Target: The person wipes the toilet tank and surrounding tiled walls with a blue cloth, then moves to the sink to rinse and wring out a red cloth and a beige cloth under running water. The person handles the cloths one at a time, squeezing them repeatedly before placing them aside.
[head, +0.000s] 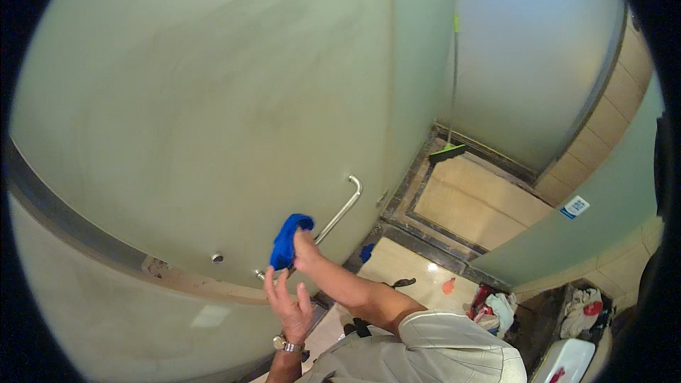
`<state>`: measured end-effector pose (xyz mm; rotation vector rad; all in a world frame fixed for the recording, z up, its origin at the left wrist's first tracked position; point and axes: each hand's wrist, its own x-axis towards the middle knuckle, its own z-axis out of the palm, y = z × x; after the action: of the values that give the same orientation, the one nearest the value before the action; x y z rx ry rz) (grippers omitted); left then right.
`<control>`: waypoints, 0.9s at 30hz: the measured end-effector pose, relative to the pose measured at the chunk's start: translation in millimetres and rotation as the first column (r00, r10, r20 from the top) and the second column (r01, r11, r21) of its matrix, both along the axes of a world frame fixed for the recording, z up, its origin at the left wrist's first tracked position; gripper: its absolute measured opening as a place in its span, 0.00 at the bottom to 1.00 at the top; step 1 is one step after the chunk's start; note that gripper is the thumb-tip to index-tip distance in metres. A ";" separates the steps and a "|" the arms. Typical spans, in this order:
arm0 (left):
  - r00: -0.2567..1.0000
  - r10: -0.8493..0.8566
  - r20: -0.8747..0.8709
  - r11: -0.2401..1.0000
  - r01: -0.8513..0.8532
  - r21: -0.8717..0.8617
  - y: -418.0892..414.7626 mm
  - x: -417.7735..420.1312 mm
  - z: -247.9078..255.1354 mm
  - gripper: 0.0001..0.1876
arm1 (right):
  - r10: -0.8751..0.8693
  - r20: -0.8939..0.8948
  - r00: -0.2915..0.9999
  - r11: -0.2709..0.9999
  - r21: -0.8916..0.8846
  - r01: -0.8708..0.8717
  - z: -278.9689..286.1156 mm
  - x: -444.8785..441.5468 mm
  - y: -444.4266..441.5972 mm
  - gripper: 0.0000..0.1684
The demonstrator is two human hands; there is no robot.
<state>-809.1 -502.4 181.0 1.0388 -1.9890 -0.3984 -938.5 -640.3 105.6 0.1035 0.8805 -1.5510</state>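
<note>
A blue cloth [287,240] is bunched in my right hand [306,250], close to a frosted glass panel [255,143]. Beside the lower end of the cloth, my left hand [290,306] has its fingers spread, with a wristwatch [287,344] below it; whether its fingertips touch the cloth cannot be told. Behind my hands runs a bent metal bar handle [340,214] on the glass, partly hidden by the cloth and my right hand. A round metal knob [217,258] sits on the glass to the left.
A broom [448,152] with a green and black head leans against frosted glass. On the tiled floor lie another blue cloth [367,252] and an orange item [448,286]. Cloths [500,311] are heaped at the lower right, near a white ceramic fixture [566,361].
</note>
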 end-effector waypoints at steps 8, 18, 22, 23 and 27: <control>0.994 -0.089 -0.060 0.986 0.080 -0.145 20.1 37.3 -2.2 0.31 | 0.359 0.166 0.919 0.749 -0.638 -0.177 62.5 19.0 60.3 0.18; 0.436 -0.086 -0.896 0.366 0.850 0.378 60.9 -50.0 10.8 0.36 | -0.303 -0.922 -0.239 0.952 -0.282 -0.120 100.7 -34.6 234.5 0.16; 0.539 -0.001 -0.842 0.085 0.839 0.537 120.9 -114.5 14.2 0.38 | -0.005 -0.973 -0.232 0.997 -0.024 0.079 75.0 -84.4 319.0 0.13; 0.516 -0.008 -0.857 0.006 0.857 0.516 140.7 -130.5 10.2 0.36 | 0.029 -0.966 -0.255 0.993 -0.002 0.121 59.5 -99.1 339.9 0.12; 0.577 -0.506 -0.640 0.111 0.780 0.616 206.4 -182.6 8.6 0.22 | -0.145 -0.982 -0.119 0.941 -0.174 0.290 23.8 -141.8 435.2 0.21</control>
<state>-991.7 -296.0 189.6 0.4154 -1.8116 -2.1830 -1080.4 -205.1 129.4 -1.1446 2.2868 -1.7497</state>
